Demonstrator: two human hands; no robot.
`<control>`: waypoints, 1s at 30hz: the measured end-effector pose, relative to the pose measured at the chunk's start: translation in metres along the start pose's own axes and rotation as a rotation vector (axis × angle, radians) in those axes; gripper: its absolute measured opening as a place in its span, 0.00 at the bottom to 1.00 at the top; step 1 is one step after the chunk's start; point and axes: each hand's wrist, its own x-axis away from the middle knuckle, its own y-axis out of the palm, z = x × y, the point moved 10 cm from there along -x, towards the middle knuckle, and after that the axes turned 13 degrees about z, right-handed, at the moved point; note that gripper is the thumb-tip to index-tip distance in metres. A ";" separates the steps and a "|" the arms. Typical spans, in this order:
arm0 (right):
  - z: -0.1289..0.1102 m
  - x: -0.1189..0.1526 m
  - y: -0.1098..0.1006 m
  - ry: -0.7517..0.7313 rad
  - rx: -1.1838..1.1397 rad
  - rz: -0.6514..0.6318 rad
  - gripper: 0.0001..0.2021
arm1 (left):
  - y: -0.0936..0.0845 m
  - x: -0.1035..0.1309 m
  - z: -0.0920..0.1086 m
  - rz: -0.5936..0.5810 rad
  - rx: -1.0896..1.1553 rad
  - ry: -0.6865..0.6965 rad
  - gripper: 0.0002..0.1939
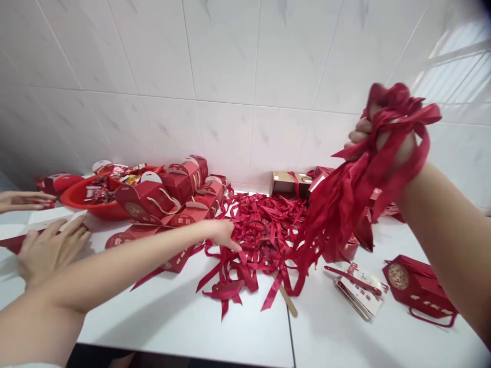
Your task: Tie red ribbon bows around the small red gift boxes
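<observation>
High on the right, my right hand (362, 134) is closed round a thick bunch of red ribbons (341, 204), whose ends hang down over the table. My left hand (223, 234) reaches to the left side of a tangled heap of red ribbons (264, 225). Its thumb presses at a ribbon there, and the other fingers are largely hidden. Loose ribbon ends spread over the white table (184, 312) in front of the heap. Beneath them pokes out a flat wooden stick (288, 299).
Red gift boxes (148, 199) are stacked left of the heap, beside a red basin (72, 197) of wrapped sweets. Another person's hands (53, 250) work at far left. A cardboard box (282, 184) stands by the wall. Cards (358, 301) and a red box (416, 286) lie right.
</observation>
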 end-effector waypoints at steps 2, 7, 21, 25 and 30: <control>-0.001 0.001 -0.003 0.024 -0.057 0.023 0.20 | 0.050 0.009 -0.006 -0.039 -0.026 -0.029 0.26; 0.006 0.006 0.001 0.009 -0.039 -0.022 0.23 | 0.097 0.010 -0.017 0.035 -0.052 -0.076 0.29; -0.007 0.007 -0.014 -0.068 -0.032 0.069 0.24 | -0.121 0.011 0.021 0.448 0.192 0.157 0.14; -0.010 0.008 -0.015 -0.065 -0.047 0.094 0.25 | -0.208 0.035 0.038 0.689 0.482 0.210 0.15; -0.017 0.008 -0.013 -0.114 0.027 0.082 0.21 | -0.258 0.030 0.063 0.778 0.162 0.244 0.11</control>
